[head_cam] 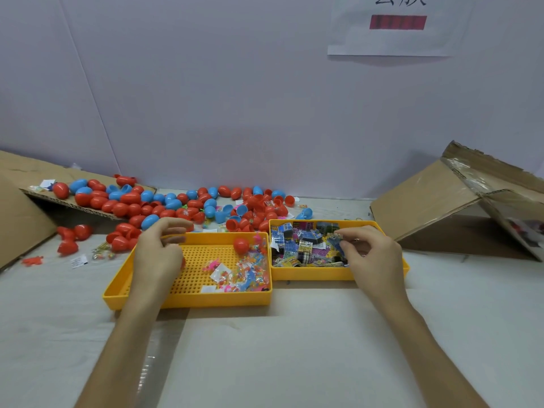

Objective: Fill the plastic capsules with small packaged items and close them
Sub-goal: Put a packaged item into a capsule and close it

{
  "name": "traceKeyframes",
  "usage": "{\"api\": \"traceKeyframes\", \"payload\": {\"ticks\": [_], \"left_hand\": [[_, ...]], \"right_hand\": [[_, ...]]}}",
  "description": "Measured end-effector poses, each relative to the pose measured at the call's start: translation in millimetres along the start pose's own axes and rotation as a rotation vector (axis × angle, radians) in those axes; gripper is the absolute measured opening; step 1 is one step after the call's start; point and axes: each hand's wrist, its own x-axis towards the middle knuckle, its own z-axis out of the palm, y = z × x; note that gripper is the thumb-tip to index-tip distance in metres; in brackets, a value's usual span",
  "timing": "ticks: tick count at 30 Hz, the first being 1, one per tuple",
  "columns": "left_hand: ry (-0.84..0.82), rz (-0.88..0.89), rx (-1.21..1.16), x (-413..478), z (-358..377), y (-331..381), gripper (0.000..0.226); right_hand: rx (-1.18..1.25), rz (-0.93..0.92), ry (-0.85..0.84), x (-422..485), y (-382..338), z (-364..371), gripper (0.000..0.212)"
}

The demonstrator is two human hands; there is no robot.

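Both hands hover over two yellow trays set side by side on the table [294,348]. Left hand [159,254] curls above the left tray [188,300]; a sliver of red shows at its palm, but a grip cannot be told. Right hand [371,254] pinches a small blue packet [335,242] over the right tray [309,273], its long axis slanting down toward the packets below. One red capsule [241,245] sits in the left tray's far corner. Behind, the pile of capsules [164,201] lies with long axes pointing every way.
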Motion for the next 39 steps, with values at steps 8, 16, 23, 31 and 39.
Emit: {"api": "traceKeyframes", "payload": {"ticks": [8,16,23,31,39], "left_hand": [[-0.25,-0.327,-0.751,-8.1,15.3,10.7,0.037],[-0.469,0.225,0.39,-13.3,18.7,0.6,0.016],[-0.405,0.31,0.402,-13.5,18.8,0.4,0.004],[-0.622,0.326,0.368,-18.8,18.9,2.6,0.013],[-0.442,0.406,0.058,-30.6,31.4,15.5,0.01]], "right_hand": [[0.07,0.065,0.042,-0.9,-4.5,2.3,0.015],[0.064,0.126,0.071,0.6,-1.4,2.2,0.013],[0.088,0.147,0.059,-0.8,-4.0,3.4,0.014],[0.081,0.154,0.02,0.0,-5.2,2.4,0.01],[0.356,0.173,-0.086,-1.5,-25.1,2.4,0.029]]}}
